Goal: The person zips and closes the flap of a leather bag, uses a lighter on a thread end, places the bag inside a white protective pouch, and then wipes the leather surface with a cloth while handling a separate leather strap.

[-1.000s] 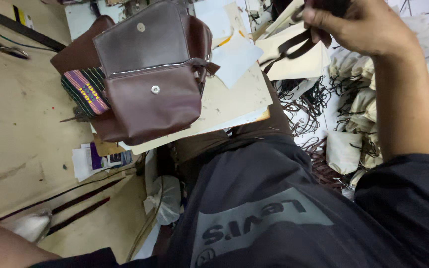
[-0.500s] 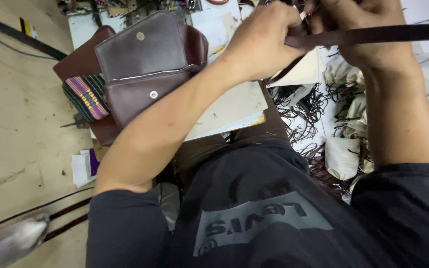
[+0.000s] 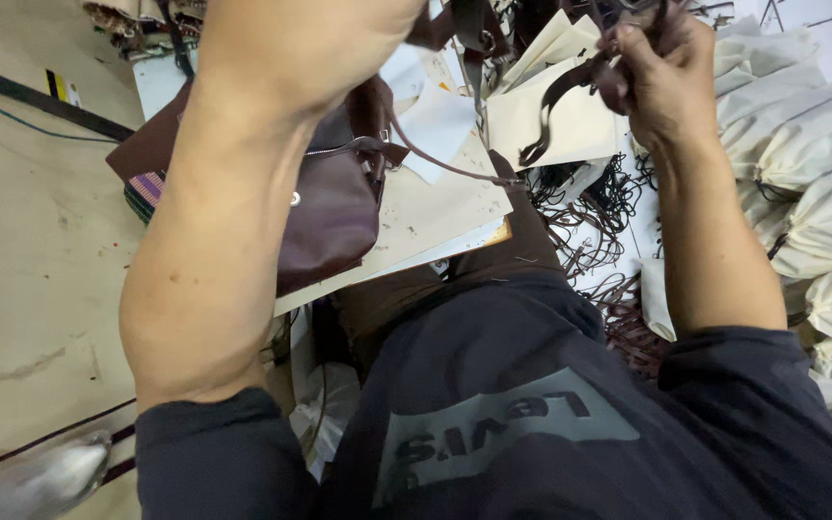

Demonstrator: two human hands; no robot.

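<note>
Brown leather strap (image 3: 570,91) bunched in right hand (image 3: 662,82), fingers curled shut around it near top of view, loose end looping down over cream paper pieces (image 3: 556,125). Held high, seemingly to keep strap off cluttered bench while being worked. Left hand (image 3: 310,43) raised close to camera, mostly cut off by top edge; grip not readable, whether spread or pinching cannot be told. Left forearm crossing over dark brown leather bag (image 3: 334,207), hiding much of it. Bag lying on flat card sheets (image 3: 435,226) at bench edge, thin dark cord (image 3: 445,166) trailing from it toward scissors-like metal tool (image 3: 477,77), partly hidden. Striped woven fabric (image 3: 143,188) tucked under bag's left side. Pale cloth pouches (image 3: 811,164) heaped at right, just beside right forearm, within easy reach. Tangle of dark strap offcuts (image 3: 589,226) on floor between knee and pouches. Black cable (image 3: 40,96) well apart on left floor.
</note>
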